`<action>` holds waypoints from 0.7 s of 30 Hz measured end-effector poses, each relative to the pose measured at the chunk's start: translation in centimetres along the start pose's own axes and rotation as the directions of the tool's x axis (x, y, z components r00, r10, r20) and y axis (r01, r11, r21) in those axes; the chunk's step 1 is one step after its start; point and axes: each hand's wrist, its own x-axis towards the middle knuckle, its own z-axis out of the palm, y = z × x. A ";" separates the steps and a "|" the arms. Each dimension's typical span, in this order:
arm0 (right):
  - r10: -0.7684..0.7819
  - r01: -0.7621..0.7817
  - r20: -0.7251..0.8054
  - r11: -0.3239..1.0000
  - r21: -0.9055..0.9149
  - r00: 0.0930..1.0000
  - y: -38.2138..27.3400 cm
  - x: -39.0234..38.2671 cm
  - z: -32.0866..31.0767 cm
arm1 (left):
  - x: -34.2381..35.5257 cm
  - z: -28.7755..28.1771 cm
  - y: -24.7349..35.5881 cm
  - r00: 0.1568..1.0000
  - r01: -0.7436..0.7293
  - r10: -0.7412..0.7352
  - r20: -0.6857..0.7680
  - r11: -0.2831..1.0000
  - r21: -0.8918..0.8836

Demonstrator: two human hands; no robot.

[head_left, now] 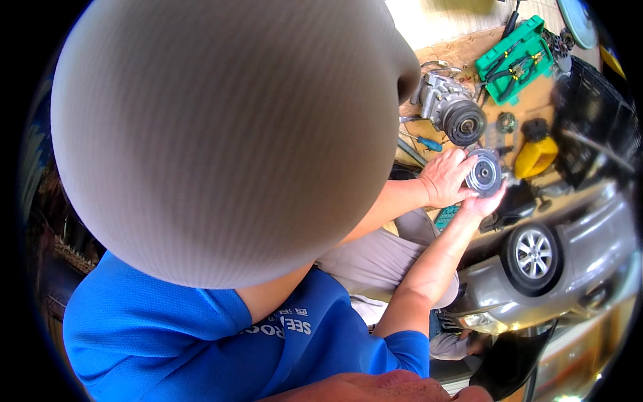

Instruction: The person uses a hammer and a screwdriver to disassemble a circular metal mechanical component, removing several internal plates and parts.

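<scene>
A round metal pulley with a hub at its centre is held between my two hands, right of the middle of the view. My left hand reaches in from the left, its fingers closed on the pulley's near side. From below, my right hand cups the lower rim; some of its fingers are hidden behind the pulley. Just beyond lies a metal compressor with a black grooved pulley wheel on its front. A blue-handled screwdriver rests beside it, close to my left hand.
An open green tool case holds several pliers. A yellow bottle and a black crate stand to the right. A grey car is at the lower right, with another person's sleeve near it. A pale ribbed surface blocks the upper left.
</scene>
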 end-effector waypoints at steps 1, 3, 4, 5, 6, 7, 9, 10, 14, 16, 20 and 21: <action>-0.001 0.001 0.013 1.000 0.003 1.000 -0.1 0.0 -0.2 | 0.0 0.0 0.0 1.000 -0.010 0.010 0.012 1.000 0.000; 0.014 -0.015 0.053 0.999 0.028 0.998 -0.1 0.0 -0.1 | 0.0 0.0 -0.1 0.999 -0.033 0.033 0.005 0.999 0.000; 0.014 -0.015 0.039 0.999 0.029 0.999 -0.1 -0.1 0.1 | 0.0 0.1 -0.2 0.999 -0.044 0.044 0.002 0.999 0.001; 0.013 -0.014 0.024 0.999 0.031 1.000 -0.1 -0.3 0.4 | 0.0 0.1 -0.2 0.999 -0.049 0.049 -0.001 0.999 0.008; 0.012 -0.012 0.008 0.999 0.032 1.000 -0.1 -0.4 0.5 | -0.1 0.2 -0.3 0.999 -0.054 0.054 -0.003 0.998 0.014; 0.011 -0.012 0.016 0.999 0.040 1.000 -0.1 -0.4 0.4 | -0.1 0.3 -0.3 0.998 -0.059 0.059 -0.004 0.998 0.019; 0.011 -0.013 0.032 0.998 0.056 0.999 -0.1 -0.4 0.2 | -0.2 0.5 -0.4 0.998 -0.065 0.066 -0.019 0.997 0.030; 0.007 -0.008 0.009 0.999 0.035 1.000 -0.1 -0.4 0.4 | -0.2 0.5 -0.5 0.997 -0.069 0.070 -0.027 0.997 0.036; 0.015 -0.015 -0.024 1.000 -0.010 1.000 -0.1 -0.7 2.0 | -0.1 0.6 -0.6 0.996 -0.033 0.037 -0.084 0.998 0.057; 0.025 -0.026 -0.021 1.000 -0.007 0.999 0.0 -0.7 1.9 | -0.1 0.4 -0.6 0.993 -0.040 0.046 -0.109 0.998 0.056; 0.026 -0.027 -0.030 1.000 -0.016 0.999 0.1 -0.7 1.7 | -0.1 0.2 -0.4 0.997 -0.018 0.021 -0.079 0.999 0.042; 0.023 -0.024 -0.036 1.000 -0.020 0.999 0.0 -0.7 1.8 | -0.1 0.2 -0.3 0.998 -0.009 0.011 -0.068 0.999 0.040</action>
